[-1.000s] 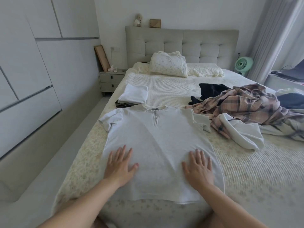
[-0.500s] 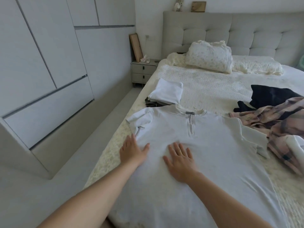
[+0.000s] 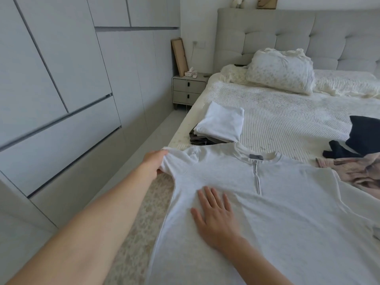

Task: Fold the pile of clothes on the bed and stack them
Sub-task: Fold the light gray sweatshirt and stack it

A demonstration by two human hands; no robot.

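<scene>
A pale grey short-sleeved shirt [image 3: 287, 212] with a short zip at the collar lies spread flat on the bed [image 3: 287, 120]. My left hand [image 3: 155, 163] grips the end of its left sleeve at the bed's left edge. My right hand [image 3: 216, 214] presses flat on the shirt's chest, fingers straight and spread. Beyond the collar sits a small stack of folded clothes [image 3: 220, 124], white on top and dark grey beneath. At the right edge lie unfolded clothes: a pink plaid garment [image 3: 353, 171] and a dark navy one [image 3: 359, 138].
A floral pillow [image 3: 281, 73] leans on the grey tufted headboard [image 3: 298, 36]. A two-drawer nightstand [image 3: 188, 90] stands left of the bed, with a wooden frame [image 3: 180, 56] against the wall. White wardrobe doors [image 3: 61, 79] line the left side across a narrow floor strip.
My left hand moved from lying flat beside the shirt up to the left sleeve and took hold of it. My right hand slid left across the chest. The view turned left.
</scene>
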